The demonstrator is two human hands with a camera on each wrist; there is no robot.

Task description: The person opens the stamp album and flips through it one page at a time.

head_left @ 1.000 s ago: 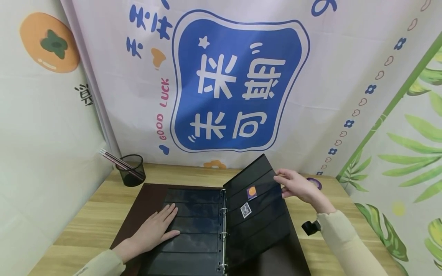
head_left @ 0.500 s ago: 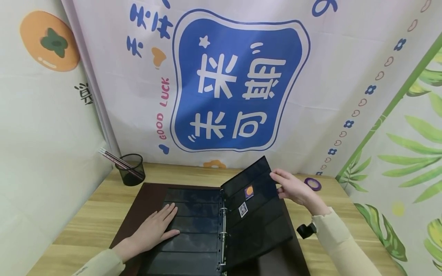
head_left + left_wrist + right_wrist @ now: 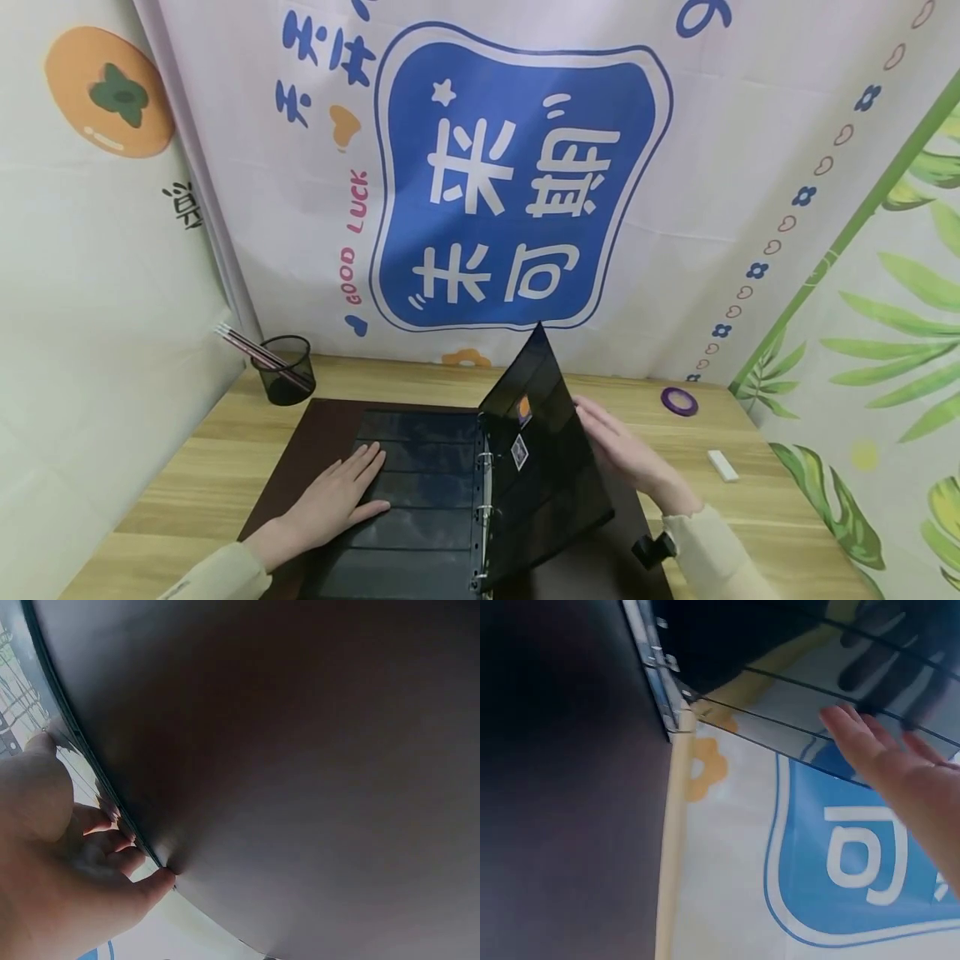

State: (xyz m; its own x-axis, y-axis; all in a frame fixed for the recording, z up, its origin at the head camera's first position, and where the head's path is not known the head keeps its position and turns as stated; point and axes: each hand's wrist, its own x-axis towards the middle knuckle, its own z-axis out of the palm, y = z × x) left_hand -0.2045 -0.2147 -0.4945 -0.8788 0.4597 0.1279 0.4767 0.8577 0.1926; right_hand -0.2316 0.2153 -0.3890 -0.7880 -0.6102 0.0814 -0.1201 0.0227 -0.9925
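An album with dark covers (image 3: 330,421) lies spread on the wooden table, metal rings (image 3: 486,507) along its middle. My left hand (image 3: 337,496) rests flat on the black pocket page (image 3: 420,529) on the left side, thumb spread. Another black pocket page (image 3: 558,483) stands steeply raised from the rings. Two stamps sit in it: an orange-and-purple stamp (image 3: 523,409) and a grey stamp (image 3: 519,452). Behind this page is my right hand (image 3: 633,454), its straight fingers against the back; some fingertips are hidden in the head view. In the right wrist view, the fingers (image 3: 847,731) lie along the glossy sheet.
A black mesh cup (image 3: 292,367) with several pencils (image 3: 255,346) stands at the back left. A purple tape roll (image 3: 679,402) and a white eraser-like block (image 3: 723,466) lie on the table (image 3: 750,517) at the right. A printed cloth (image 3: 652,342) hangs behind.
My right hand has gone from gripping the page's outer edge to pressing behind it. The page has swung left and stands steeper. The white block has come into sight. My left hand stays put.
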